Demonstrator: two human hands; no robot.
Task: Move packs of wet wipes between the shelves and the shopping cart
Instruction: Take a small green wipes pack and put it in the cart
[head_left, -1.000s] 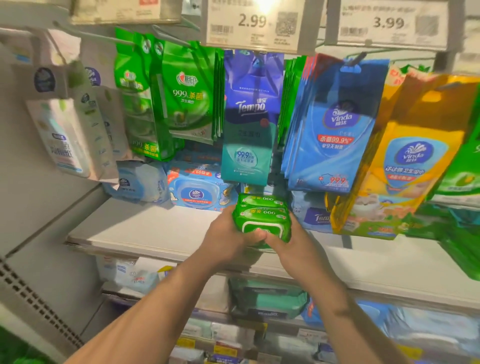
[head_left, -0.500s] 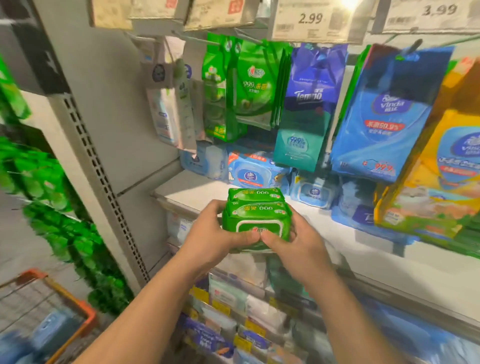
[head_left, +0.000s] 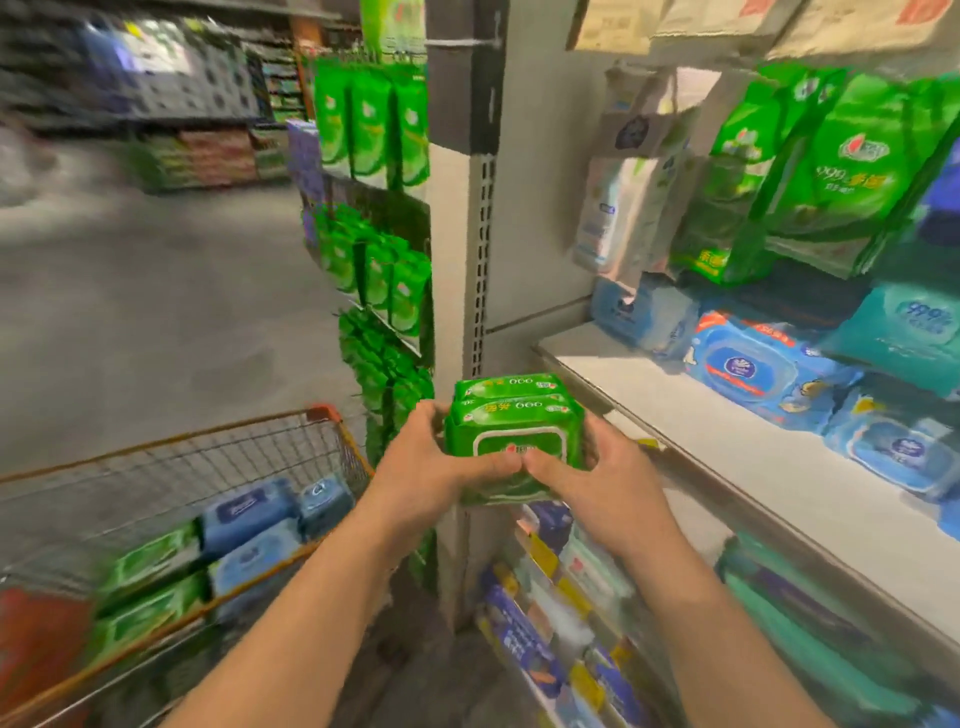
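View swung left since earlier frame; orange wire shopping cart (head_left: 332, 431) now beside. Left hand (head_left: 431, 467), right hand (head_left: 602, 483) clamp stacked green wet-wipe packs (head_left: 514, 431) mid-air, clear of white shelf (head_left: 727, 447). Step: transfer. Next: lower into cart.

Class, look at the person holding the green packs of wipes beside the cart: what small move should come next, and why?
Probably swing the green packs left and down over the cart. Both the left hand and right hand grip them off the shelf, and the cart already holds similar packs.
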